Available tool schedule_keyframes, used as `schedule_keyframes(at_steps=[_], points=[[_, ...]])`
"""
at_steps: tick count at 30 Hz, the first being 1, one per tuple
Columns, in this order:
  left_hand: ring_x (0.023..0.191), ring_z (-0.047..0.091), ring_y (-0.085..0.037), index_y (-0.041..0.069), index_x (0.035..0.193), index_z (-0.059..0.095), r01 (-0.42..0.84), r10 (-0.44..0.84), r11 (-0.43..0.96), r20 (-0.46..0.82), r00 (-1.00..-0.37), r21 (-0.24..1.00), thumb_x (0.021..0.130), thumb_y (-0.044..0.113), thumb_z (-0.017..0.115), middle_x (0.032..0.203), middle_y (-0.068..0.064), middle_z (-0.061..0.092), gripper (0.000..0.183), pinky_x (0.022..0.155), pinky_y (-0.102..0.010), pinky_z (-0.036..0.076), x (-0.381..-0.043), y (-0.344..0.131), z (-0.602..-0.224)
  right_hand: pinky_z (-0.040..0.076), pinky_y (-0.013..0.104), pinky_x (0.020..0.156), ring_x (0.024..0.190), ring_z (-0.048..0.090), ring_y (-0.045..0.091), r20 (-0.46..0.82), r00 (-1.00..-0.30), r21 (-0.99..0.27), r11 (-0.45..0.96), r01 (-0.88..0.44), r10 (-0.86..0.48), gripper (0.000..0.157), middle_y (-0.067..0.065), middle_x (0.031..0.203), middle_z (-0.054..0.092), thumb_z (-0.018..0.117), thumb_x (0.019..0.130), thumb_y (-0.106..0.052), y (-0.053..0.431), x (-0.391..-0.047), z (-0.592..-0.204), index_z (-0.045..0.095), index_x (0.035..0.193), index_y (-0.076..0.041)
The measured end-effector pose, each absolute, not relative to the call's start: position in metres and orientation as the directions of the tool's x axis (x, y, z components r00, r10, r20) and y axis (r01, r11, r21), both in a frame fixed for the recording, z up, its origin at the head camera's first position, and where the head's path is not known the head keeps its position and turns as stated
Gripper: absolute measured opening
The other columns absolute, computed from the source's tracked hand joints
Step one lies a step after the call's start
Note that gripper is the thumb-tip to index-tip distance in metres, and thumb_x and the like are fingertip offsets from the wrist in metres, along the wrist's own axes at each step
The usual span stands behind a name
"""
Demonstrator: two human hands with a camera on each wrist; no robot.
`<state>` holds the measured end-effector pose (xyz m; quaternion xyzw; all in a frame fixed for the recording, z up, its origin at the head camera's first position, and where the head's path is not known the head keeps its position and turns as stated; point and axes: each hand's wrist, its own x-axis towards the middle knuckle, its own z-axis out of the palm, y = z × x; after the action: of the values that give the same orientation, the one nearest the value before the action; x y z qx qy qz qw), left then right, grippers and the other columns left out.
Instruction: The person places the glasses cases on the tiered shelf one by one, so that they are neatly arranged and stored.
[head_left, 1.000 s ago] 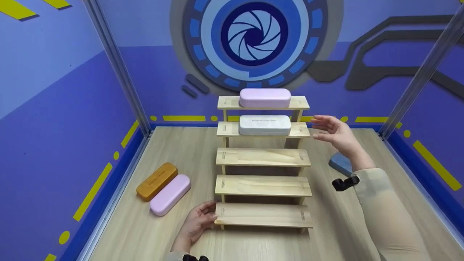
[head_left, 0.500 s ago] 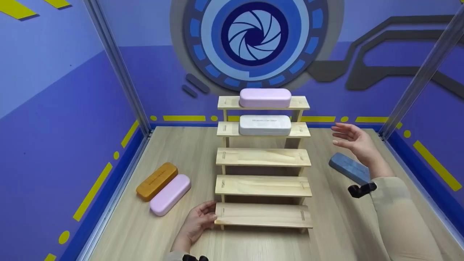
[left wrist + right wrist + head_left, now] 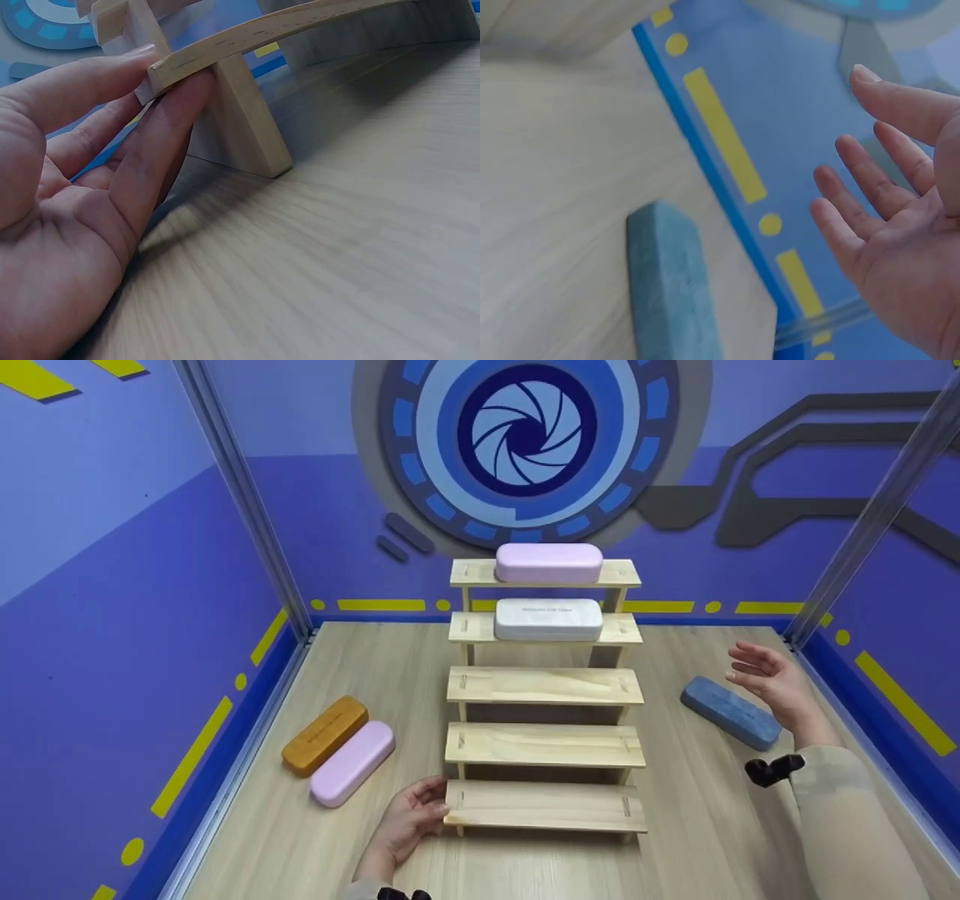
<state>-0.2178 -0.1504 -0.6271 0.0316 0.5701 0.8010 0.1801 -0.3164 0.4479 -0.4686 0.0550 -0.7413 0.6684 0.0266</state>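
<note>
A wooden stepped rack (image 3: 546, 686) stands mid-table. Its top step carries a pink glasses case (image 3: 549, 563), and the step below it a white glasses case (image 3: 548, 619). My left hand (image 3: 405, 821) pinches the left end of the lowest step; in the left wrist view its thumb lies on top of the board (image 3: 225, 46) and a finger below. Above and beside the blue glasses case (image 3: 731, 712), on the right, my right hand (image 3: 780, 688) hovers with relaxed, spread fingers and holds nothing. The right wrist view shows that hand (image 3: 907, 225) apart from the blue case (image 3: 671, 285).
To the left of the rack, an orange-brown glasses case (image 3: 325, 736) and a second pink case (image 3: 352, 763) lie side by side on the wooden table (image 3: 247, 847). Blue-purple panels with metal corner posts (image 3: 244, 495) enclose the table at the back and sides.
My right hand has moved away from the rack, to the right and toward me, so the blue case beneath shows more fully. The left hand stays at the lowest step.
</note>
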Motion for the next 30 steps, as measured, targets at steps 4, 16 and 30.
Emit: schedule_keyframes(at_steps=[4, 16, 30], points=[[0.098, 0.066, -0.012, -0.013, 0.149, 0.037, -0.250, 0.333, -0.283, -0.149, -0.931, 0.926, 0.092, -0.003, 0.067, 0.121, 0.001, 0.065, 0.066, 0.065, -0.022, 0.054, -0.218, -0.151, -0.627, 0.051, 0.017, 0.103, 0.110, 0.055, -0.013, 0.041, -0.999, -0.975, 0.217, -0.036, 0.019, 0.051, -0.029, 0.119, 0.058, 0.070, 0.098, -0.014, 0.459, -0.312, -0.482, 0.050, 0.142, -0.032], [0.101, 0.066, -0.014, -0.010, 0.147, 0.042, -0.251, 0.327, -0.280, -0.154, -0.932, 0.927, 0.091, -0.001, 0.069, 0.125, -0.002, 0.064, 0.062, 0.069, -0.024, 0.055, -0.219, -0.152, -0.629, 0.025, 0.062, 0.124, 0.135, 0.052, 0.017, -0.132, -0.975, -0.896, 0.398, 0.195, 0.181, 0.089, 0.026, 0.168, 0.018, 0.070, 0.098, -0.033, 0.477, -0.305, -0.517, 0.017, 0.165, -0.007], [0.104, 0.066, -0.014, -0.013, 0.151, 0.036, -0.244, 0.341, -0.273, -0.144, -0.929, 0.930, 0.093, -0.002, 0.066, 0.126, -0.002, 0.064, 0.066, 0.066, -0.022, 0.054, -0.219, -0.151, -0.628, 0.014, 0.067, 0.124, 0.153, -0.004, 0.056, -0.269, -0.955, -0.862, 0.411, 0.298, 0.127, 0.107, 0.033, 0.165, -0.018, 0.070, 0.096, -0.015, 0.487, -0.298, -0.545, -0.014, 0.160, 0.001]])
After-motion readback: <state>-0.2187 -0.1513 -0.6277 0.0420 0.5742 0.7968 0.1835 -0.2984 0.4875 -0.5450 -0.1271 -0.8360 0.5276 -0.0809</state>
